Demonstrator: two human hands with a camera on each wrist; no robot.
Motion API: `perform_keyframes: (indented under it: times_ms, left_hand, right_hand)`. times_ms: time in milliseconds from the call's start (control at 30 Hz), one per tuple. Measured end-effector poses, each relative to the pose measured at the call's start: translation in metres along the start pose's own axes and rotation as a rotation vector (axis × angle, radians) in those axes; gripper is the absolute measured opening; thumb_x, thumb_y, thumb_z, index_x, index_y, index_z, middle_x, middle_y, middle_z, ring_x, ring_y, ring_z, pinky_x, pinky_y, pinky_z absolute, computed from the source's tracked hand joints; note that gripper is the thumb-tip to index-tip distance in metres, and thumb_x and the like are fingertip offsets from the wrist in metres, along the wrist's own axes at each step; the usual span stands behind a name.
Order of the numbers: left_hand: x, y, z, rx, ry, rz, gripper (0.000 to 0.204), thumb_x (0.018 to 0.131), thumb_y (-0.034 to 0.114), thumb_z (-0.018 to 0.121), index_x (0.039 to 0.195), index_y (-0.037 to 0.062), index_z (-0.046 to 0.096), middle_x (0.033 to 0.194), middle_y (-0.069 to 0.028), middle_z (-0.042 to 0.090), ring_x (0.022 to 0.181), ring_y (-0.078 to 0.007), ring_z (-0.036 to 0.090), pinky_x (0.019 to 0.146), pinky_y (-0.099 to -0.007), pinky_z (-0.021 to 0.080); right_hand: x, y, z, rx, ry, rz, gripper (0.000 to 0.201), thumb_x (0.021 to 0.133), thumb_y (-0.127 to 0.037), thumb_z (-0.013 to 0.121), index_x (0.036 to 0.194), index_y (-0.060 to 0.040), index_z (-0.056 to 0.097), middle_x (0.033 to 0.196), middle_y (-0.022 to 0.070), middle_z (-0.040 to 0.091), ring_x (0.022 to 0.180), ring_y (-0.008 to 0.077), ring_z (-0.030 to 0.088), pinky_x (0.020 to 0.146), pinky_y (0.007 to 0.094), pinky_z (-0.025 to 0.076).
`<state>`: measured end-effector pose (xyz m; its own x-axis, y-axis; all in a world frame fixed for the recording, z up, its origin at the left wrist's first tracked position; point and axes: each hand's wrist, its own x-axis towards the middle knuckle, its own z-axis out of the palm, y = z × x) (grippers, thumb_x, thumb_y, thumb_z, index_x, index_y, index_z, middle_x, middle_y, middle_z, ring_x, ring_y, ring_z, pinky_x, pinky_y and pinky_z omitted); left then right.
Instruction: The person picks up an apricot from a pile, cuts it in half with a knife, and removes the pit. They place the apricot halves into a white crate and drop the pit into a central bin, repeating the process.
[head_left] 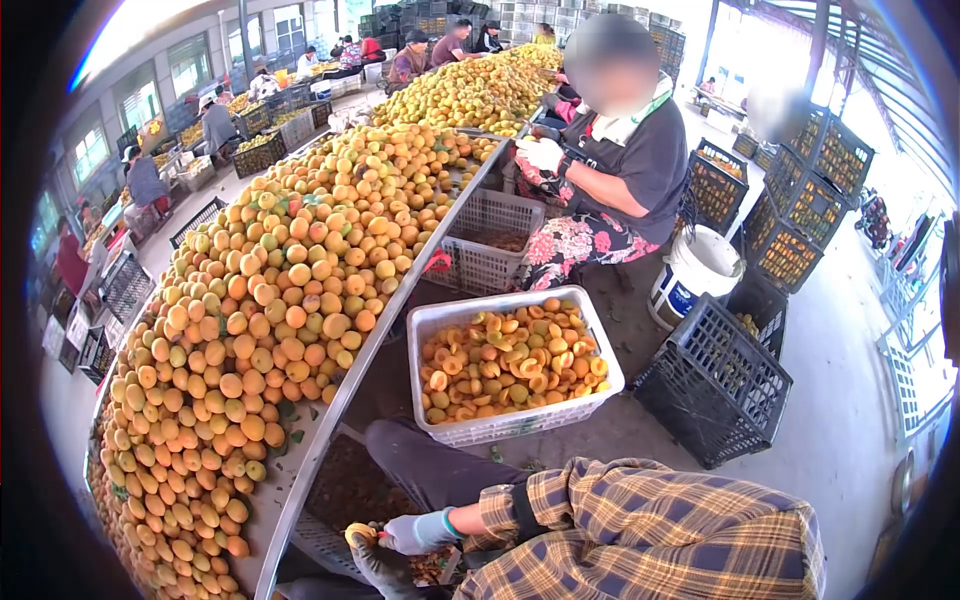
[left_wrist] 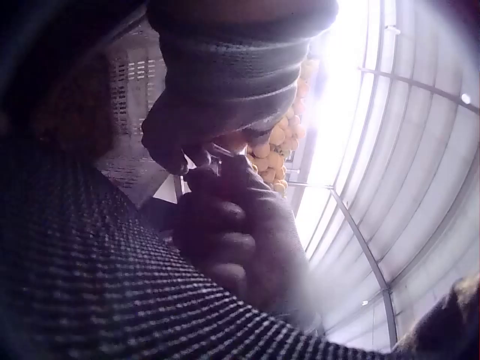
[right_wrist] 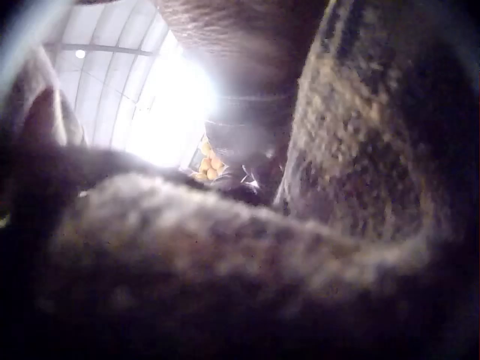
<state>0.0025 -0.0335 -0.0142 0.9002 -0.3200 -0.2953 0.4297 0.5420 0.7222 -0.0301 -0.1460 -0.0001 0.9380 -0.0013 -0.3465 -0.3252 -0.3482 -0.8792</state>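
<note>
In the head view my right hand (head_left: 418, 532), in a light grey glove with a blue cuff, grips a small slim tool (head_left: 382, 534). Just below it, my left hand (head_left: 388, 572) wears a darker grey glove and holds an apricot (head_left: 360, 532) against the tool's tip. Glove fabric hides much of the grip, though a metal glint shows between both hands in the left wrist view. A large heap of whole apricots (head_left: 290, 260) covers the table beside them. Beyond my knees stands a white plastic crate (head_left: 520, 425) full of halved apricots (head_left: 510, 360).
A metal table edge (head_left: 345, 395) runs close by my hands. Below it sits a crate (head_left: 325, 545) with brown bits. Across from me a person (head_left: 625, 150) sits near a grey crate (head_left: 480, 270). Black crates (head_left: 715, 380) and a white bucket (head_left: 700, 265) stand right.
</note>
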Motion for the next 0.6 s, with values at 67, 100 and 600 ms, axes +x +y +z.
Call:
perform_keyframes:
  times_ms: [67,100,600]
  left_hand:
    - [0.006,-0.002,-0.009,-0.093,-0.073,-0.077,0.044,0.088,0.047,0.056,0.095,0.0036,0.06,0.085,-0.0086,0.064,0.077,-0.0204,0.06,0.071,-0.0329,0.049]
    - [0.009,-0.002,-0.015,-0.186,-0.143,-0.152,0.045,0.088,0.047,0.056,0.095,0.0032,0.06,0.086,-0.009,0.065,0.078,-0.0211,0.06,0.072,-0.0335,0.05]
    - [0.008,0.019,-0.014,-0.347,-0.013,-0.243,0.042,0.085,0.047,0.061,0.09,0.005,0.059,0.084,-0.0096,0.062,0.077,-0.0254,0.059,0.072,-0.0394,0.05]
  right_hand:
    - [-0.018,-0.007,0.007,-0.036,0.092,-0.041,0.042,0.092,-0.034,0.044,0.094,0.0043,0.062,0.093,0.0261,0.063,0.091,0.0406,0.06,0.075,0.0466,0.045]
    - [-0.022,-0.006,0.011,-0.088,0.084,-0.008,0.042,0.092,-0.033,0.041,0.092,0.0026,0.062,0.093,0.0256,0.063,0.091,0.0403,0.06,0.076,0.0481,0.045]
    - [-0.006,0.011,0.024,-0.229,0.046,-0.053,0.043,0.093,-0.04,0.043,0.096,-0.0005,0.061,0.096,0.0276,0.061,0.094,0.0446,0.057,0.079,0.0498,0.045]
